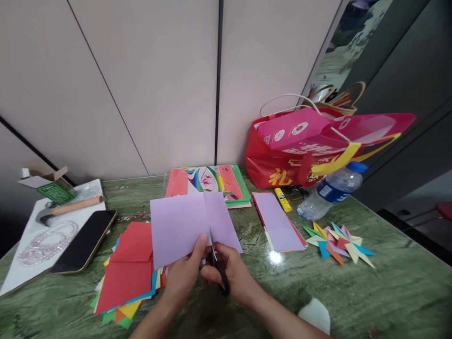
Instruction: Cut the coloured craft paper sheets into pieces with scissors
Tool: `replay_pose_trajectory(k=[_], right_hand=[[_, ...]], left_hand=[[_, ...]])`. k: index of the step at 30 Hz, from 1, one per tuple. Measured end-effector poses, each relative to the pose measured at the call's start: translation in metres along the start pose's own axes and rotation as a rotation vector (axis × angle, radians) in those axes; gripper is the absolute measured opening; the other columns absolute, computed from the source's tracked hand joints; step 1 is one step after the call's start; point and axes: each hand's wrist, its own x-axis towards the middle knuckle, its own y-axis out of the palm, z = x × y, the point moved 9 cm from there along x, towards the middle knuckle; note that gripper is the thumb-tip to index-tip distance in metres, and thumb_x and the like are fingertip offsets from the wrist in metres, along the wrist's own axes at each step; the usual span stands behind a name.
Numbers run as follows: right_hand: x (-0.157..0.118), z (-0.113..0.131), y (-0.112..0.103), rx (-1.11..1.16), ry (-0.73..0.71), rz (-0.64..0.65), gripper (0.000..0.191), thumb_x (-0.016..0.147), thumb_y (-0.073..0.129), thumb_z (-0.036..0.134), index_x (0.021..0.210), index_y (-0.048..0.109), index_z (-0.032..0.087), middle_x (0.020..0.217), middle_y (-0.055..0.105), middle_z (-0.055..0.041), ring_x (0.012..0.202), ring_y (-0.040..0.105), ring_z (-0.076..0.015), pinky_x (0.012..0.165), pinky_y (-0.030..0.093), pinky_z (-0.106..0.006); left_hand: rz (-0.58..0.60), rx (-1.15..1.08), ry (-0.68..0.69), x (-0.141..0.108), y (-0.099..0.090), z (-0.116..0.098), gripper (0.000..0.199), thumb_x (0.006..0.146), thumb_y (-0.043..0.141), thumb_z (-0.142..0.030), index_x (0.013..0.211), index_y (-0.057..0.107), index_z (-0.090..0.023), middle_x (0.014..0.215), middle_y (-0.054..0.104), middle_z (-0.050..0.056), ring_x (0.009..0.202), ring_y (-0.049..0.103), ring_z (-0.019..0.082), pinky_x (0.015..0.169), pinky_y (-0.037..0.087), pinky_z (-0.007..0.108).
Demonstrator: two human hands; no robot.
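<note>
Left hand (184,273) pinches purple paper (176,228) over the counter (381,292); right hand (233,270) grips scissors (221,275) at its near side. Cut may wander if paper sags; left thumb (200,244) beside blades (212,238) risks nicking.

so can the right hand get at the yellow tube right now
Probably not as it is: the right hand has its fingers around the scissors, and the purple-topped paper stack lies between it and the yellow tube.
</note>
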Motion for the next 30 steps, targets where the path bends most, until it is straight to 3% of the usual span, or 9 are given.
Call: replay_pose_trajectory(k=[7, 19, 25, 30], right_hand=[[-0.0001, -0.0019, -0.0010, -0.026, 0.005, -0.002, 0.040, 0.058, 0.071, 0.045, 0.076, 0.051, 0.015, 0.058, 0.051, 0.0053, 0.043, 0.045, -0.0066, 0.042, 0.039, -0.019], [0.0007, -0.0017, -0.0016, -0.052, 0.007, -0.016, 0.042, 0.057, 0.070, 0.048, 0.075, 0.051, 0.015, 0.052, 0.049, 0.0065, 0.040, 0.044, -0.0069, 0.039, 0.038, -0.019], [0.0009, -0.0052, -0.0024, -0.036, -0.003, -0.021, 0.039, 0.060, 0.069, 0.046, 0.075, 0.051, 0.016, 0.055, 0.049, 0.0064, 0.038, 0.042, -0.0050, 0.039, 0.040, -0.019], [0.0002, -0.0033, -0.0018, -0.034, 0.001, -0.022, 0.040, 0.058, 0.071, 0.047, 0.074, 0.050, 0.016, 0.047, 0.046, 0.0083, 0.036, 0.041, -0.0057, 0.038, 0.038, -0.019]], left_hand=[[0.052, 0.096, -0.032, -0.0031, 0.0023, -0.0032, 0.046, 0.065, 0.047, -0.058, 0.069, 0.067, -0.017, 0.082, 0.070, 0.011, 0.100, 0.055, 0.032, 0.090, 0.033, 0.040], [0.058, 0.093, -0.027, -0.0045, 0.0038, -0.0030, 0.046, 0.067, 0.046, -0.057, 0.069, 0.067, -0.017, 0.081, 0.070, 0.009, 0.095, 0.057, 0.029, 0.082, 0.039, 0.036], [0.046, 0.079, -0.019, -0.0041, 0.0026, -0.0035, 0.046, 0.066, 0.047, -0.057, 0.071, 0.067, -0.016, 0.081, 0.070, 0.010, 0.097, 0.056, 0.030, 0.086, 0.036, 0.036], [0.053, 0.047, 0.000, -0.0045, 0.0043, -0.0059, 0.047, 0.065, 0.047, -0.058, 0.071, 0.067, -0.015, 0.083, 0.070, 0.010, 0.096, 0.057, 0.030, 0.086, 0.036, 0.036]])
